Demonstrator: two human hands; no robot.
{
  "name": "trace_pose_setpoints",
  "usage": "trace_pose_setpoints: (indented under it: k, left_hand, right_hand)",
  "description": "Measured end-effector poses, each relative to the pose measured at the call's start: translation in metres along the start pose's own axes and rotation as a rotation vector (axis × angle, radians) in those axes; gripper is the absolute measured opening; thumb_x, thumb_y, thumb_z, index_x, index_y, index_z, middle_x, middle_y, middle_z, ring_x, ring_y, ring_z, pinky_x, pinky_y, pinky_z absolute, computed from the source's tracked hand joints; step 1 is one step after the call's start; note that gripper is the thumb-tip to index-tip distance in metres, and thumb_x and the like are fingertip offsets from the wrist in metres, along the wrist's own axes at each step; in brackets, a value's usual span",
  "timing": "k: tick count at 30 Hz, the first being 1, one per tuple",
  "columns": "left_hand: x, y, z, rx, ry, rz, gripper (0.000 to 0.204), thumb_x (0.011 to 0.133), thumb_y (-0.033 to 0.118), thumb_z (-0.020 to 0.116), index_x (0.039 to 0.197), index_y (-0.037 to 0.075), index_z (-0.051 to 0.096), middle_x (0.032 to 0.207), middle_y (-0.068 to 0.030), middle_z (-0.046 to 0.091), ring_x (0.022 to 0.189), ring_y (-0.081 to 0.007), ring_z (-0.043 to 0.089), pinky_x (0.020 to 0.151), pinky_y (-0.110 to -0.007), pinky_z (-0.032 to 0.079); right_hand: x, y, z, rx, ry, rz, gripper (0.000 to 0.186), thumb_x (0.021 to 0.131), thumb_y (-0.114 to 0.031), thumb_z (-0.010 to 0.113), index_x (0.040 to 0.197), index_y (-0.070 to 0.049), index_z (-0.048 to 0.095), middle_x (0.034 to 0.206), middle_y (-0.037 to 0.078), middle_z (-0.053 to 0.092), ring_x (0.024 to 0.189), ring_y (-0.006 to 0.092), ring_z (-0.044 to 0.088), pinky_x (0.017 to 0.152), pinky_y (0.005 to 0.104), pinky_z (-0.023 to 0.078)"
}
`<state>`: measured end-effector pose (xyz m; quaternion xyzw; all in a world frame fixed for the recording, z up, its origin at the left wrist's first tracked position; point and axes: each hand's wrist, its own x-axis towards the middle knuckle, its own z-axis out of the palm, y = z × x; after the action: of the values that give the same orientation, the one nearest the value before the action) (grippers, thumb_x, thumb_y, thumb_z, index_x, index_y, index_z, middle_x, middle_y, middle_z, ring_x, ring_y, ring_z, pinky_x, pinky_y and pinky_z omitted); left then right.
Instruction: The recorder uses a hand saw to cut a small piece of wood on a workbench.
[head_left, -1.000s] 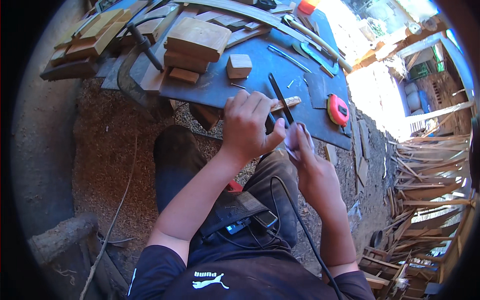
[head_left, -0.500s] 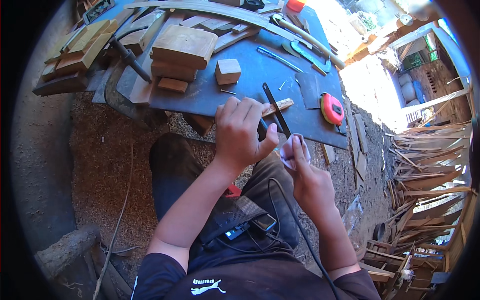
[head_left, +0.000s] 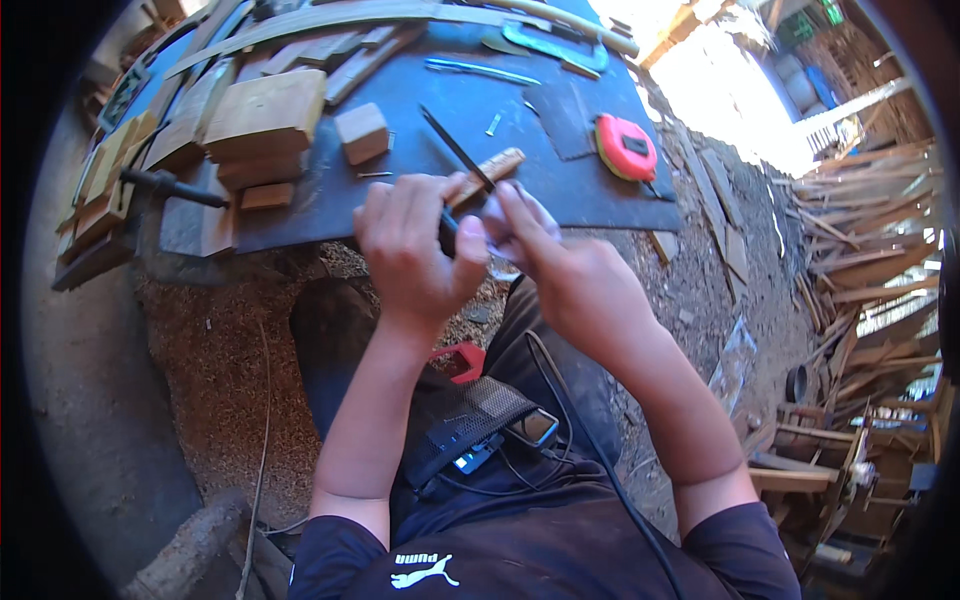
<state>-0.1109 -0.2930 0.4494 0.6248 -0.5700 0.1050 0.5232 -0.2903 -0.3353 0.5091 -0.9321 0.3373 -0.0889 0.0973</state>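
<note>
My left hand (head_left: 410,240) is closed at the table's near edge, gripping a small piece of wood (head_left: 498,165) whose light far end sticks out past the fingers. Something dark shows between its thumb and fingers; what it is cannot be made out. My right hand (head_left: 585,280) is closed on a thin dark saw blade (head_left: 455,140), with a pale cloth (head_left: 515,225) bunched around the held end. The blade lies across the wood, pointing away to the left. Loose nails, among them a silver one (head_left: 494,124), lie beyond my hands.
On the blue-topped table (head_left: 600,215) are a red tape measure (head_left: 627,148), a dark sheet (head_left: 560,120), a blue pen (head_left: 482,70), a turquoise-framed saw (head_left: 553,46) and a wooden cube (head_left: 362,133). Wood blocks (head_left: 263,112) stand at the left. A cable (head_left: 575,430) crosses my lap.
My right hand has pushed forward and left, up close to my left hand, sliding the blade farther over the wood. The whole view has shifted, moving the table leftward and up.
</note>
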Motion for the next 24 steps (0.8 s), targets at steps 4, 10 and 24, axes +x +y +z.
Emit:
trace_pose_setpoints:
  k: [4, 10, 24]
  left_hand:
    - [-0.001, -0.003, -0.003, -0.001, -0.035, 0.016, 0.038, 0.089, 0.035, 0.051, 0.101, 0.003, 0.07, 0.095, -0.0129, 0.068, 0.087, -0.0316, 0.06, 0.083, -0.041, 0.044]
    - [0.004, -0.001, -0.002, -0.03, -0.036, 0.041, 0.035, 0.084, 0.032, 0.057, 0.1, 0.004, 0.07, 0.093, -0.0095, 0.068, 0.083, -0.0291, 0.058, 0.079, -0.041, 0.043]
    - [0.001, -0.007, -0.003, -0.137, -0.008, 0.042, 0.028, 0.083, 0.022, 0.058, 0.098, 0.001, 0.07, 0.096, -0.0133, 0.071, 0.085, -0.0311, 0.061, 0.082, -0.041, 0.047]
  right_hand:
    - [-0.015, -0.006, -0.007, -0.089, -0.022, -0.017, 0.074, 0.085, -0.006, 0.062, 0.156, -0.011, 0.039, 0.066, 0.016, 0.064, 0.056, 0.0332, 0.065, 0.053, 0.0467, 0.051]
    - [-0.038, 0.002, -0.014, -0.072, 0.045, -0.046, 0.071, 0.088, -0.01, 0.065, 0.155, -0.013, 0.041, 0.062, 0.012, 0.062, 0.051, 0.0292, 0.063, 0.049, 0.0435, 0.048]
    - [-0.015, -0.009, -0.006, -0.14, 0.011, -0.041, 0.078, 0.079, -0.004, 0.06, 0.154, -0.005, 0.04, 0.062, 0.013, 0.064, 0.051, 0.029, 0.065, 0.049, 0.0419, 0.052]
